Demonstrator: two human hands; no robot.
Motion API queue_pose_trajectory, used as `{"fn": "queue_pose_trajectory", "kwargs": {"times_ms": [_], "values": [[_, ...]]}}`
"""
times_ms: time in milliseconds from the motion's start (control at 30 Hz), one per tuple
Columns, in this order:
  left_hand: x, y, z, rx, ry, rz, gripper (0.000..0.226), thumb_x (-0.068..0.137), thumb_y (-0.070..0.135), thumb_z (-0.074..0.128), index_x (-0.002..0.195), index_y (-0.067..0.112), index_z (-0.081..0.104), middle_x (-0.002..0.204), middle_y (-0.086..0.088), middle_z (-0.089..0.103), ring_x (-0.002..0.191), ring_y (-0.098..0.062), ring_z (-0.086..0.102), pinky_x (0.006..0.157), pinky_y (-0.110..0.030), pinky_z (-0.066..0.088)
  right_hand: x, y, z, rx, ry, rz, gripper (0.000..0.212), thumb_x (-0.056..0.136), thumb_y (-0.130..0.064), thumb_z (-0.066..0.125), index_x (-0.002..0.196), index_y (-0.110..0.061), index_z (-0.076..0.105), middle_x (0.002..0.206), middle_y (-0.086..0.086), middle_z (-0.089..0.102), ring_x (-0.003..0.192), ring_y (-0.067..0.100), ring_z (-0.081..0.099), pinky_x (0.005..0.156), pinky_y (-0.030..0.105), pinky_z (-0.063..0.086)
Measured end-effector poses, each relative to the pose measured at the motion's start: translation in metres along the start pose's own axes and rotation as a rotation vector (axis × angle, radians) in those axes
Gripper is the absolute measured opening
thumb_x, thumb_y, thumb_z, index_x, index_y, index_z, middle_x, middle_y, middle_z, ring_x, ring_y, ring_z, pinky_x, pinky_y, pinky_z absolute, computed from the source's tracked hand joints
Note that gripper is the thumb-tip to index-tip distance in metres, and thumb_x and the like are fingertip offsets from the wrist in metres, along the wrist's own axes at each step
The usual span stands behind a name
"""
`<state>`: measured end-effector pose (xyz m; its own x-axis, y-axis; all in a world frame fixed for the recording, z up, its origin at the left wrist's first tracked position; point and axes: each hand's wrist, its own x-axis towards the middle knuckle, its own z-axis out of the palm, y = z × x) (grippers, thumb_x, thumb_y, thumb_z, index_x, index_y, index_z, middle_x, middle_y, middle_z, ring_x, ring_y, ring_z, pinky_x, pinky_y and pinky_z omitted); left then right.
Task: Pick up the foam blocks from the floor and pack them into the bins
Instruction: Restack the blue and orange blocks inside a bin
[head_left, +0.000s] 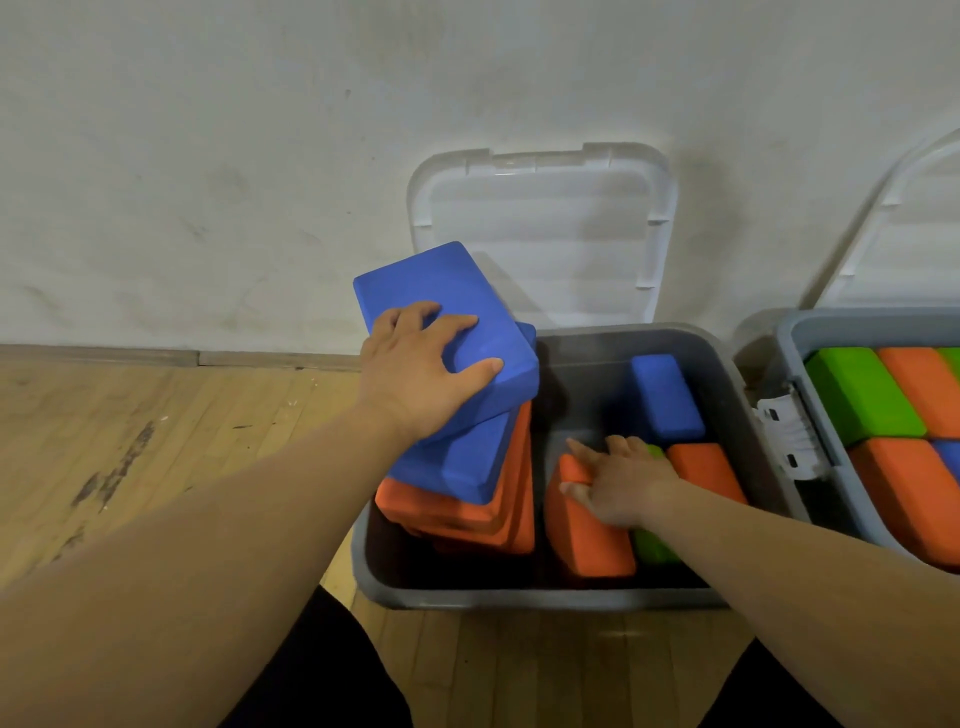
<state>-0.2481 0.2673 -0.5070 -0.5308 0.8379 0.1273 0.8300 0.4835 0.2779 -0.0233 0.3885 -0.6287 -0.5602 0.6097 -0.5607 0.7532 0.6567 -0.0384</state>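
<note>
**Both hands busy at the gray bin**

Starting on the left, there's bare wooden floor (156, 441) running up to the wall. Then your left hand (415, 374) sits palm-down on the top blue block (441, 280). The fingers are spread apart and lie across its upper face, with the thumb near its right edge, so it reads more as pressing than gripping.

That block tops a leaning pile. Under it is a second blue block (457, 467), and under that an orange stack (467, 519) stands in the left part of the gray bin (519, 597).

Moving right, your right hand (623, 483) is down inside the same bin on the tilted orange block (587, 540). The thumb wraps its left side and the fingers curl over the upper end, so it's clamped on that block. A green block (654, 551) sits just beside it, partly under your wrist. Further back in the bin lie a lone blue block (665, 395) and another orange one (711, 467).

The clear lid (540, 234) leans on the wall behind. At the far right, a second bin (800, 332) holds green and orange blocks packed tight.
</note>
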Motion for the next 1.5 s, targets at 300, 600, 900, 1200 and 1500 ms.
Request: {"fn": "queue_pose_trajectory", "kwargs": {"times_ms": [300,600,900,1200,1500], "values": [[-0.002,0.0,0.001,-0.016,0.024,0.003,0.084,0.071,0.088,0.032,0.144,0.048,0.049,0.156,0.007,0.037,0.146,-0.023,0.025,0.121,-0.042,0.025,0.009,0.0,-0.002,0.224,-0.031,-0.07,0.105,0.077,-0.08,0.056,0.159,-0.05,-0.003,0.172,0.009,0.001,0.157,0.033,0.002,0.124,0.051,0.012],[-0.004,0.007,0.004,-0.1,0.105,0.058,0.072,0.078,0.075,0.037,0.134,0.036,0.061,0.141,0.008,0.051,0.136,-0.02,0.039,0.115,-0.039,0.032,-0.018,-0.026,-0.082,1.588,0.196,-0.382,0.046,0.094,-0.048,0.065,0.138,-0.044,0.052,0.119,-0.022,0.069,0.102,0.005,0.07,0.076,0.024,0.052],[-0.032,0.015,0.018,-0.436,0.397,0.027,0.09,0.078,0.065,0.063,0.15,0.017,0.039,0.139,0.008,0.036,0.134,-0.02,0.039,0.115,-0.04,0.035,-0.018,-0.035,-0.096,1.679,0.522,-0.265,0.046,0.06,-0.047,0.084,0.104,-0.045,0.07,0.115,-0.007,0.075,0.104,0.014,0.072,0.098,0.044,0.056],[-0.044,0.026,0.071,0.186,0.05,-0.042,0.076,0.07,0.08,0.037,0.135,0.043,0.051,0.126,0.001,0.046,0.118,-0.032,0.043,0.091,-0.045,0.038,-0.053,0.061,-0.089,1.028,0.859,-0.041,0.042,0.077,-0.022,0.079,0.102,-0.036,0.047,0.126,0.01,0.05,0.1,0.016,0.047,0.07,0.012,0.033],[-0.043,0.02,0.062,0.144,-0.014,-0.099,0.068,0.073,0.063,0.043,0.139,0.046,0.048,0.132,0.003,0.043,0.12,-0.029,0.04,0.096,-0.046,0.038,-0.066,0.08,-0.086,0.883,0.86,-0.073,0.042,0.077,-0.03,0.078,0.115,-0.032,0.062,0.118,-0.006,0.057,0.107,0.012,0.052,0.09,0.024,0.036]]}}
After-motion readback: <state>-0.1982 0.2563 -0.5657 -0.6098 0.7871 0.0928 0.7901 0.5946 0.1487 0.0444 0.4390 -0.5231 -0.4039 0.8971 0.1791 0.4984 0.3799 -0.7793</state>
